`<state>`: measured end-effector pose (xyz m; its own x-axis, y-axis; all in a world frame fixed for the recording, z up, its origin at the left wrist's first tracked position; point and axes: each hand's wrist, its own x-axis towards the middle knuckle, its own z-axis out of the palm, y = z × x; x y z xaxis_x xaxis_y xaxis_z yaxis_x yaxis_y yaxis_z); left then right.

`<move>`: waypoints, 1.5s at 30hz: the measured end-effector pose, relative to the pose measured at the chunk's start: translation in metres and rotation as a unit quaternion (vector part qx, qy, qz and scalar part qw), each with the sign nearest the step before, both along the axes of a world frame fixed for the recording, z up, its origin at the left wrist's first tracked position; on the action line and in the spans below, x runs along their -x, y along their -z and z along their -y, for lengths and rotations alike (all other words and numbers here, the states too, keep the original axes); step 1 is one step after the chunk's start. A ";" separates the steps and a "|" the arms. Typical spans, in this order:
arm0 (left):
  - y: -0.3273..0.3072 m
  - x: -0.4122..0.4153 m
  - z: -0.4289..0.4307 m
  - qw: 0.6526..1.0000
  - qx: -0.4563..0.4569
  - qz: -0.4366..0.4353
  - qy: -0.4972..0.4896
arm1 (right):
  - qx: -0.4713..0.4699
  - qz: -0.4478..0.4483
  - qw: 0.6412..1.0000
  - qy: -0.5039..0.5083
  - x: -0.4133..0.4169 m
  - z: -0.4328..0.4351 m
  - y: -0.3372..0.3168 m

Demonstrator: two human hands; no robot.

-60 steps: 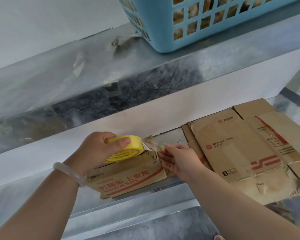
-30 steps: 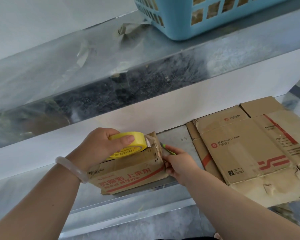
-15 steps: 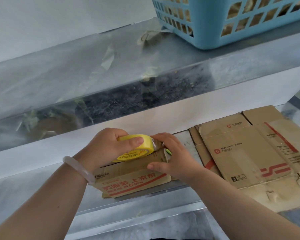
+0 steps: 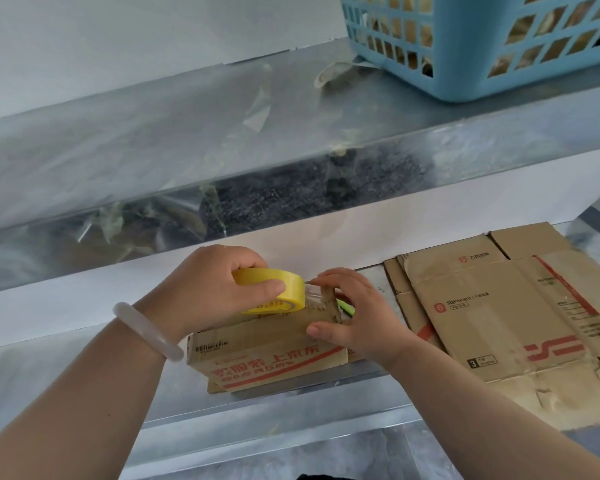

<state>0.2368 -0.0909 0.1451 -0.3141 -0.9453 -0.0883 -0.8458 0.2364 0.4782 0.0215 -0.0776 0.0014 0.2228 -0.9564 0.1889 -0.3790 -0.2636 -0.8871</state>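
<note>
Left hand (image 4: 215, 289) clamped on tape roll (image 4: 278, 301), right hand (image 4: 361, 317) pinching box (image 4: 264, 351) end. Pull strip taut from the grip, press flat.

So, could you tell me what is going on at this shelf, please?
A person is taping up a small cardboard box on a metal shelf. The left hand grips a yellow tape roll on top of the box. A clear strip runs to the box's right end, where the right hand holds the box. Flattened cartons lie alongside.
</note>
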 end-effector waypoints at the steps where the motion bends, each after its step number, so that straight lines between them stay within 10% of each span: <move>1: -0.003 -0.003 0.001 1.000 -0.020 -0.012 0.007 | 0.001 -0.004 1.000 0.001 0.000 0.000 0.000; 16: -0.018 0.001 0.005 0.999 -0.037 0.020 0.008 | -0.031 -0.195 0.979 -0.039 -0.001 0.007 -0.027; 45: -0.017 0.004 0.000 1.000 0.002 0.014 0.025 | -0.027 0.009 0.996 0.088 -0.024 -0.010 -0.011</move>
<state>0.2325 -0.0904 0.1623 -0.3591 -0.9286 -0.0934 -0.8459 0.2815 0.4529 0.0450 -0.0676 0.0122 0.0473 -0.9892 0.1388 -0.3985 -0.1461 -0.9055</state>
